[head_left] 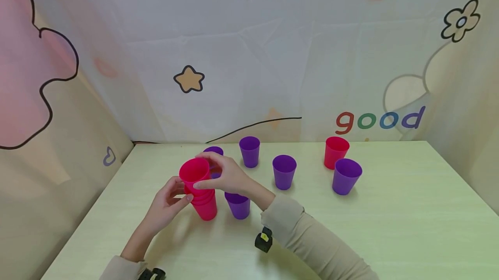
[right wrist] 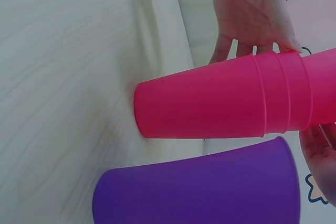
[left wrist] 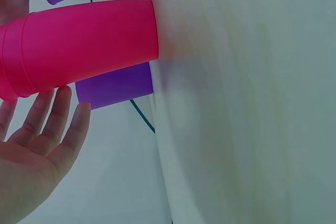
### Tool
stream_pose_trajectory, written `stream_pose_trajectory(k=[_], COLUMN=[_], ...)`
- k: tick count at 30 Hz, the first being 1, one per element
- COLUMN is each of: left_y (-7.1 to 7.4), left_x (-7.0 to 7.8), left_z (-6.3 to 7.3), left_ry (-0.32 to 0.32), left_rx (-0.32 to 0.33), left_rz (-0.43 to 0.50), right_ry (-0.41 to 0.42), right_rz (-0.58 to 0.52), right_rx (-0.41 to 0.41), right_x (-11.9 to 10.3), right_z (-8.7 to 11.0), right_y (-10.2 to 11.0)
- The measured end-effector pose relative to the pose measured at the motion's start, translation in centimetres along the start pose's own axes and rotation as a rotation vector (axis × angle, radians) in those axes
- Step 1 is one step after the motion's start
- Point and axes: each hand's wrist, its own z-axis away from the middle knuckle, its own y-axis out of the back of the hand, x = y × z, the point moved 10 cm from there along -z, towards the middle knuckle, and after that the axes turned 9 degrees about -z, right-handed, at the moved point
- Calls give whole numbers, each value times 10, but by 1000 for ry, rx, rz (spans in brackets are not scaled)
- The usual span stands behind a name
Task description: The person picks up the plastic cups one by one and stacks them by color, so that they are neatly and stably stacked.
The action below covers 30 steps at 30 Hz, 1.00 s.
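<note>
A stack of pink-red plastic cups stands upright on the table, several rims showing one above another in the right wrist view. My right hand grips the topmost red cup, thumb on the near side and fingers behind; its lower part is inside the stack. From the left, my left hand holds the stack near its rims, fingers along one side and thumb at the front. Just right of the stack is a purple cup, and another purple cup is partly hidden behind my right hand.
Farther back stand a purple cup and, nearer the middle, another purple cup. Toward the right, a purple cup overlaps a single red cup behind it. A printed cloth hangs behind the pale table.
</note>
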Motion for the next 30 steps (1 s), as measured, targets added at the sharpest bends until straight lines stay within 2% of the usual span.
stream_pose_trajectory(k=[13, 22, 30], left_y=[0, -1, -1], left_x=[0, -4, -2], left_z=[-1, -1, 0], left_ry=[-26, 11, -11], left_rx=[-5, -23, -13], left_rz=[-14, -24, -13], right_ry=[-36, -70, -87], right_rz=[58, 96, 143], right_rx=[-34, -24, -39], right_x=[10, 17, 22], right_z=[3, 4, 5], right_y=[-4, -4, -6])
